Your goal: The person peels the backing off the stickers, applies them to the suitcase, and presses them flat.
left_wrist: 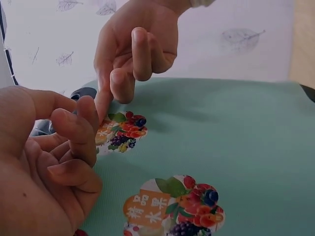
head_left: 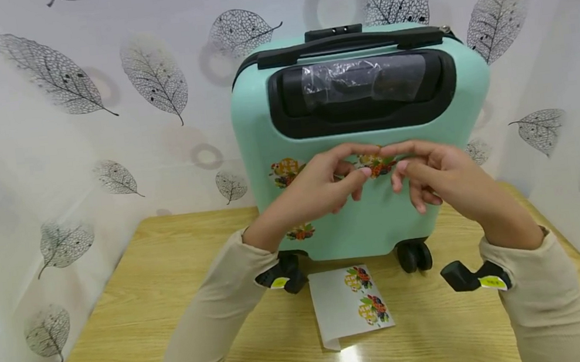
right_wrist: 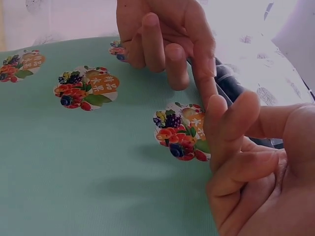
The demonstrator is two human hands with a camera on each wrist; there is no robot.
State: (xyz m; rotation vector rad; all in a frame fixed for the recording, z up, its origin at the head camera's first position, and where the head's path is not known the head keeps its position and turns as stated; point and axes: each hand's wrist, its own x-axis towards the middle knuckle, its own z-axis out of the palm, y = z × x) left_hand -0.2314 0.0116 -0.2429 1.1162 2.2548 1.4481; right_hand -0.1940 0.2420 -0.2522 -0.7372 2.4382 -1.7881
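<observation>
A mint-green suitcase (head_left: 364, 226) stands upright on the table. My left hand (head_left: 324, 183) and right hand (head_left: 440, 174) meet at its front, index fingertips nearly together on the upper edge of a fruit sticker (head_left: 380, 165). Both index fingers are extended, while the other fingers bend loosely and hold nothing. In the right wrist view, that fruit sticker (right_wrist: 179, 135) lies flat on the shell, partly covered by my right fingers. More fruit stickers are on the suitcase: one at upper left (head_left: 285, 172), one at lower left (head_left: 300, 232), and another (right_wrist: 86, 88) in the right wrist view.
A white sticker sheet (head_left: 334, 300) with two fruit stickers and a curled corner lies on the wooden table (head_left: 220, 324) before the suitcase. Clear film (head_left: 364, 80) covers the black handle recess. Black wheels (head_left: 413, 255) rest on the table. Leaf-patterned covering (head_left: 160, 159) stands behind.
</observation>
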